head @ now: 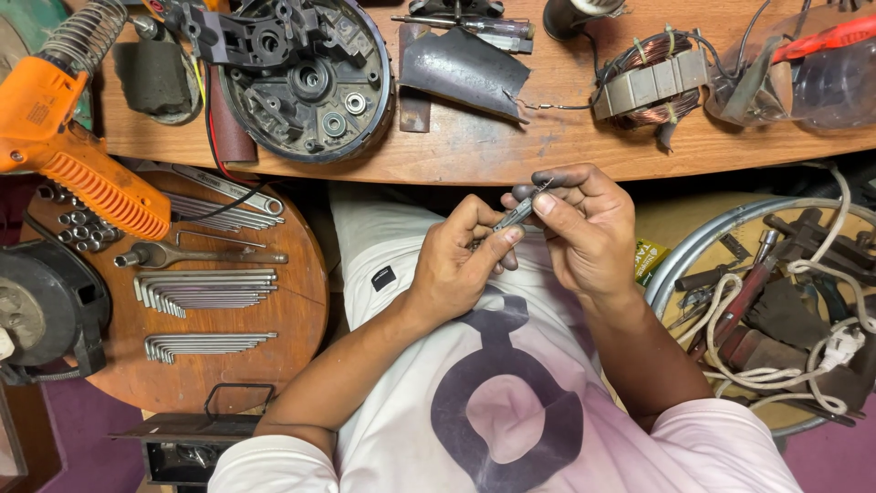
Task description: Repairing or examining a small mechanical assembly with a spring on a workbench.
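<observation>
left hand (pixel 456 265) closed, thumb and forefinger pinched on the lower end of a small dark metal part (pixel 513 215), remaining fingers curled under; right hand (pixel 584 228) closed too, blackened thumb and forefinger clamped on the part's upper end, knuckles turned outward; part held slantwise between both hands, above the lap and just below the near edge of the wooden bench (pixel 511 146), touching nothing else; both forearms bent inward from the bottom corners, wrists angled toward each other over a white shirt (pixel 474 411) with a dark print; on the bench near its edge, a round dark motor housing (pixel 306 78) toward the left, a bent grey metal sheet (pixel 461 68) in the middle, a copper-wound stator (pixel 652 82) toward the right; orange heat gun (pixel 68 137) overhanging the left end; round wooden stool top (pixel 274 319) at left carrying rows of hex keys (pixel 205 292) and a spanner (pixel 196 257); tray of tools with white cord (pixel 803 356) at right.
</observation>
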